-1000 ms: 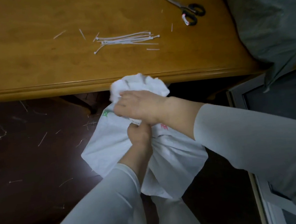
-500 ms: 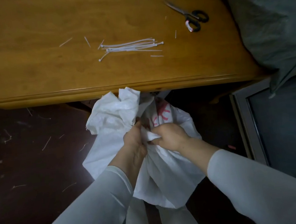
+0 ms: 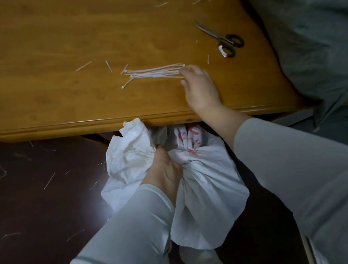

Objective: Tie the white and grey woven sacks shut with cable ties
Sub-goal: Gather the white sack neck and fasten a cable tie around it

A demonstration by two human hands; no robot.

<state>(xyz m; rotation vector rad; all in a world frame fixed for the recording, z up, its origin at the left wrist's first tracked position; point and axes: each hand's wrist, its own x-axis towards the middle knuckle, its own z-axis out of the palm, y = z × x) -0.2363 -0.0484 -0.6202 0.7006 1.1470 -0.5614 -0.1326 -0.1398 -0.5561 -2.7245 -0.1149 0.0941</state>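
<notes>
**Desk:** Where's the sack on your feed?

**Operator:** I see the white woven plastic sack with red print (image 3: 207,188) hanging below the near edge of the honey-brown wooden table (image 3: 53,58), over the dark floor (image 3: 27,211). Its mouth is bunched into a neck, and the loose top flops leftward up against the table's edge.

**Desk:** Which hand has it?

**Operator:** The left hand (image 3: 164,171). It's clenched round the gathered neck, fingers sunk in the folds.

**Desk:** And the right?

**Operator:** The right hand (image 3: 200,88) is up on the table, close to the near edge and right of centre. Its fingertips are at the right-hand ends of the bundle of thin white plastic cable ties (image 3: 154,72), which lies flat, running left to right, around the table's middle. They're blurred, so I cannot tell whether they pinch a tie or only touch it.

**Desk:** Anything else up there?

**Operator:** Steel scissors with black handles (image 3: 223,40) lie toward the far right corner, apart from the ties. Short white offcuts (image 3: 83,66) are scattered left of the bundle and near the far edge, with more on the floor. A big grey sack (image 3: 308,31) covers the table's right end and drapes over its near edge.
</notes>
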